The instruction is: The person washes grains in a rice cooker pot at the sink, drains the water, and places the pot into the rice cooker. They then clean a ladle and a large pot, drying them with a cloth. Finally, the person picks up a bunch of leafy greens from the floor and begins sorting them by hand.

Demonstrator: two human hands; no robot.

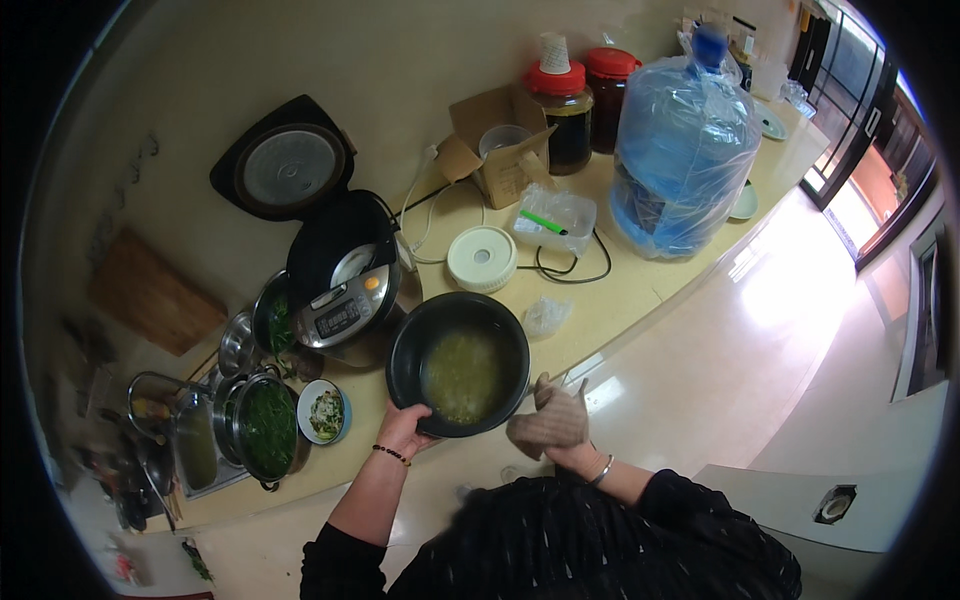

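My left hand [405, 431] grips the near left rim of a dark rice cooker inner pot [401, 352], thumb over the edge. Cloudy yellowish-green liquid [461, 375] covers the pot's bottom. On the pot's near right side, my right hand [574, 454] holds a brownish cloth [551, 420], which hides most of the fingers. Whether the cloth touches the pot is hard to tell. Behind the pot stands a rice cooker [345, 307] with its lid [289, 165] raised and no inner pot in its well.
Left are a bowl of food [324, 412], a pot of leafy greens [266, 427] and a sink [196, 450]. Behind lie a round white lid [482, 259], a plastic container with a green pen [555, 217], an opened carton [502, 165], red-lidded jars [568, 112] and a bagged water bottle [679, 157].
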